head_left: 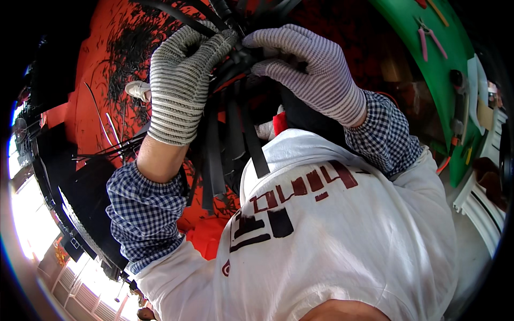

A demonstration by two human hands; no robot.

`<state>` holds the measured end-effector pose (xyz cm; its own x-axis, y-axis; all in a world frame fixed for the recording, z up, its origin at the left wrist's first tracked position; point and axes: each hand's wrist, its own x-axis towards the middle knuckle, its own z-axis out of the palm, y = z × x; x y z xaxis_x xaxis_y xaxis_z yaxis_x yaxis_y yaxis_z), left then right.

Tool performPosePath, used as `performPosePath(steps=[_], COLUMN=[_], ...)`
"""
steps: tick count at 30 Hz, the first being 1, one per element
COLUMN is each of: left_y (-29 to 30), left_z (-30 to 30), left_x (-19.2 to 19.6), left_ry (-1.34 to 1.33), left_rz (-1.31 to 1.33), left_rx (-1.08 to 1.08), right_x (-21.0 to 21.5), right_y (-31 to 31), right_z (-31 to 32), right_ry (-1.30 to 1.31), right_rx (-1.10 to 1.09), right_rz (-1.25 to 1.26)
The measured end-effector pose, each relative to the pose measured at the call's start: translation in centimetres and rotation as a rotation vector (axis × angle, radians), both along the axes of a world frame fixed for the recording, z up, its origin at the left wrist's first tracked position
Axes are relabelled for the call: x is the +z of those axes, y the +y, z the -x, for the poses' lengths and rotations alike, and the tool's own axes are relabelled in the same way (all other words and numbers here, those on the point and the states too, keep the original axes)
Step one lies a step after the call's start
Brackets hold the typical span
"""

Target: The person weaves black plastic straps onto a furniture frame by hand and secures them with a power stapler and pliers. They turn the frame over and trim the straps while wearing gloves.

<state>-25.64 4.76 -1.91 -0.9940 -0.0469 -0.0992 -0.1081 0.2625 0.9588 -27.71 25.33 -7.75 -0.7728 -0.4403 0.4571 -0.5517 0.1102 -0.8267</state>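
My left hand (181,80), in a grey and white striped knit glove, pinches flat black strips (215,152) near the top of the view. My right hand (316,67), in a matching glove, is curled with its thumb and fingertips at the same dark bundle, close to the left fingertips. The strips cross where the hands meet. Several loose ends hang down toward my lap, and others stick up past the top edge. How the strips join is dark and partly hidden behind the fingers.
Black scraps (131,59) litter the red floor covering (96,69). On the right, a green surface (428,69) carries pink-handled pliers (428,41) and a dark-ended long tool (459,101). White ribbed panels (482,214) lie at the lower right. Long thin black strips (101,155) lie at my left.
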Motion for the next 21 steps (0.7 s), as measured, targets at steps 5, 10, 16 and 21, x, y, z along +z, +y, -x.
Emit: performPosePath(steps=[5, 10, 16, 21], left_y=[0.4, 1.2, 2.2, 1.5], left_z=[0.5, 0.9, 0.4, 0.0], left_x=[0.3, 1.5, -1.3, -1.6], left_ry=[-0.050, -0.132, 0.458, 0.372], left_rz=[0.039, 0.160, 0.460, 0.386], left_rx=[-0.024, -0.035, -0.061, -0.012], right_x=[0.5, 0.7, 0.1, 0.1], right_y=[0.1, -0.1, 0.0, -0.1], right_z=[-0.4, -0.8, -1.3, -1.1], right_ry=[0.112, 0.057, 0.128, 0.107], right_rx=[-0.039, -0.042, -0.091, -0.059], right_rz=[-0.064, -0.049, -0.070, -0.026])
